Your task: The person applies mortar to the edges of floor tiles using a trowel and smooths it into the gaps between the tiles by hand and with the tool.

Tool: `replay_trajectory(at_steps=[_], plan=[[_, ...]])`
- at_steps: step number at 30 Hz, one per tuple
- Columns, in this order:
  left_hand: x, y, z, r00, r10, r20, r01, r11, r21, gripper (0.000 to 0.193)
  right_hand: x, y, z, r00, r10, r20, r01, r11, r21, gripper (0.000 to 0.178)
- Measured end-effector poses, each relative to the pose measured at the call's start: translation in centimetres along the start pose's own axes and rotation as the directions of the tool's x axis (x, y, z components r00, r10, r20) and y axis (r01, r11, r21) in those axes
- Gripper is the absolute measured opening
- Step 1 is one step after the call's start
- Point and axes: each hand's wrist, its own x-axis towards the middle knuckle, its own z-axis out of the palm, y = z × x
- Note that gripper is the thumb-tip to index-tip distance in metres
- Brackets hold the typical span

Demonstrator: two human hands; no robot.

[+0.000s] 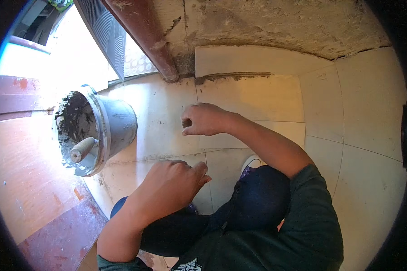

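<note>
My left hand (175,181) is closed over the light floor tiles (158,122), thumb against the bent forefinger. Its other fingers are turned away, so whatever it may hold is hidden. Further out, my right hand (207,119) has its fingers curled in, with a small dark gap beside the thumb; no object can be made out in it. To the left is a mortar-smeared bucket (117,124), its mouth crusted with grey mortar. A tool with a rounded wooden handle (82,150) sticks out of it; the tool's other end is not clear.
A bare rough wall (276,25) runs along the far side, above an upright tile strip (253,60) with mortar in the gap below. A reddish-brown post (144,36) and a ridged panel (106,34) stand at far left. Red-stained flooring (40,176) lies left of the bucket.
</note>
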Motion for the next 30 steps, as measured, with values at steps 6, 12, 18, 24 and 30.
replay_trajectory(at_steps=[6, 12, 18, 24, 30], plan=[[0.9, -0.2, 0.3, 0.999, -0.009, 0.044, 0.008, 0.999, 0.034, 0.025, 0.0, 0.5, 1.7, 0.987, 0.018, 0.159, -0.005, 0.997, -0.08, 0.04], [0.8, -0.7, 0.6, 0.991, -0.079, 0.11, 0.074, 0.996, 0.055, 0.025, 0.3, 0.0, 2.1, 0.981, 0.017, 0.194, 0.003, 0.995, -0.102, 0.046], [1.0, -0.6, 0.2, 0.993, -0.082, 0.09, 0.08, 0.997, 0.023, 0.024, 0.2, -0.3, 2.1, 0.982, 0.032, 0.187, -0.012, 0.994, -0.109, 0.049], [0.9, -0.2, -0.1, 0.994, -0.074, 0.081, 0.071, 0.997, 0.038, 0.023, 0.0, -0.7, 1.8, 0.982, 0.027, 0.185, -0.005, 0.993, -0.117, 0.049], [1.0, 0.1, -0.4, 0.996, -0.052, 0.076, 0.052, 0.999, 0.011, 0.023, 0.1, -0.7, 1.9, 0.983, 0.035, 0.182, -0.015, 0.994, -0.109, 0.05]])
